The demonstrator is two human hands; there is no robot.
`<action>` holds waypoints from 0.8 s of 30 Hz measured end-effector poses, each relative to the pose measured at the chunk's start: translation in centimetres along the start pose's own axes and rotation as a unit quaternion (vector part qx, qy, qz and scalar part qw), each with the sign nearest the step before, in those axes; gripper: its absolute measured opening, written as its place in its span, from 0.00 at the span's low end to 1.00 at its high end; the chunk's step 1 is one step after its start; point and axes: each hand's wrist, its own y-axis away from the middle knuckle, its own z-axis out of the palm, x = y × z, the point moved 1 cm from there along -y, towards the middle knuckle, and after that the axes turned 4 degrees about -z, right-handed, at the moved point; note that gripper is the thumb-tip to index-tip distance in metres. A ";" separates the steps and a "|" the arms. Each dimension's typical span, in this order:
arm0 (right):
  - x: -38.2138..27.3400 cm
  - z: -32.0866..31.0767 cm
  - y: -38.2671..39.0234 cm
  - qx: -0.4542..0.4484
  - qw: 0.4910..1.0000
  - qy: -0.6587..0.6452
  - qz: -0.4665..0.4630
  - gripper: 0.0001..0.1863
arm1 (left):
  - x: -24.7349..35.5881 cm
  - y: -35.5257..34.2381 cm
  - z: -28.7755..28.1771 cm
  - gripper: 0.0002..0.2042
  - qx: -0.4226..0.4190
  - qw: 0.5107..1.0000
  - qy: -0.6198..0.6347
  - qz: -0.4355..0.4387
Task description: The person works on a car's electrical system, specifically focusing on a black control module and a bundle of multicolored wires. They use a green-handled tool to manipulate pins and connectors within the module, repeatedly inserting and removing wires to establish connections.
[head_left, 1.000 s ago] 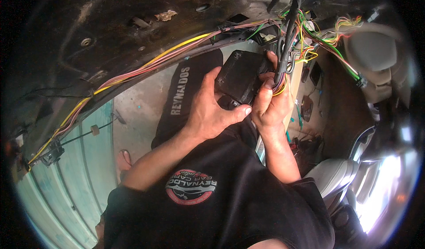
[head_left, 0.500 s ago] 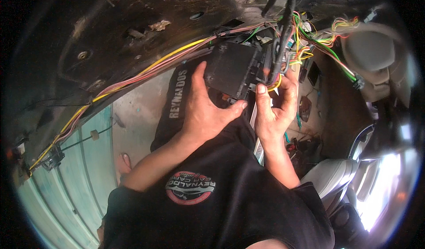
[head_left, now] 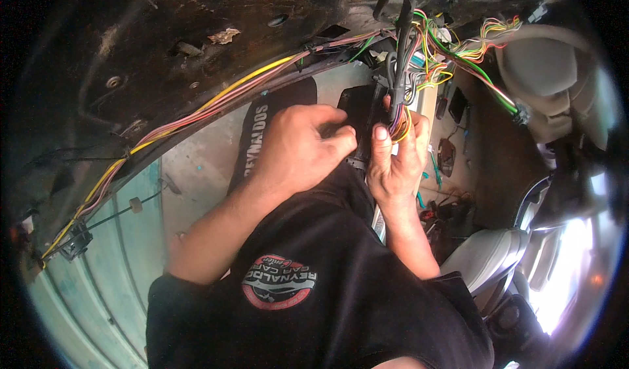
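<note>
My right hand [head_left: 398, 162] is closed round a bundle of thin coloured wires [head_left: 398, 128], its thumb pressed on them where they leave a black sleeve. The wires bend toward the right side of a flat black box [head_left: 362, 110]; whether its fingers also support the box is hidden. My left hand [head_left: 298, 146] is at the box's left side, with index finger and thumb curled toward each other in front of it. Its other fingers are tucked out of sight, and anything between them cannot be made out.
A long yellow and pink wire run [head_left: 216, 108] follows the dark panel [head_left: 131, 48] above. Loose green and multicoloured wires [head_left: 452, 53] hang at the upper right. A grey seat [head_left: 488, 254] stands at right; small parts and tools [head_left: 447, 156] lie on the floor beyond my right hand.
My left hand has shifted left and curled its fingers, no longer spread across the box's face. The box appears more tilted and further behind the hand. My right hand stays on the wires.
</note>
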 end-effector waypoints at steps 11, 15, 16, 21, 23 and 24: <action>2.2 0.4 2.8 0.068 0.995 -0.018 -0.068 0.19 | 0.9 -0.8 1.4 0.10 -0.019 0.996 0.018 0.084; 2.4 0.5 2.7 0.053 0.995 -0.007 -0.080 0.17 | 1.6 -0.8 1.3 0.08 -0.016 0.996 -0.070 0.056; 2.4 0.7 2.7 0.055 0.995 -0.003 -0.086 0.16 | 1.6 -0.8 1.3 0.08 -0.006 0.995 -0.070 0.072; 2.5 1.1 2.7 0.065 0.994 0.007 -0.091 0.13 | 1.1 -0.5 2.1 0.07 0.074 0.979 -0.071 0.175; 2.7 1.2 2.8 0.065 0.993 0.007 -0.099 0.14 | 0.7 -0.4 2.3 0.08 0.094 0.973 -0.067 0.198; 2.8 1.2 2.9 0.065 0.993 0.008 -0.103 0.14 | 0.6 -0.4 2.3 0.08 0.096 0.974 -0.067 0.195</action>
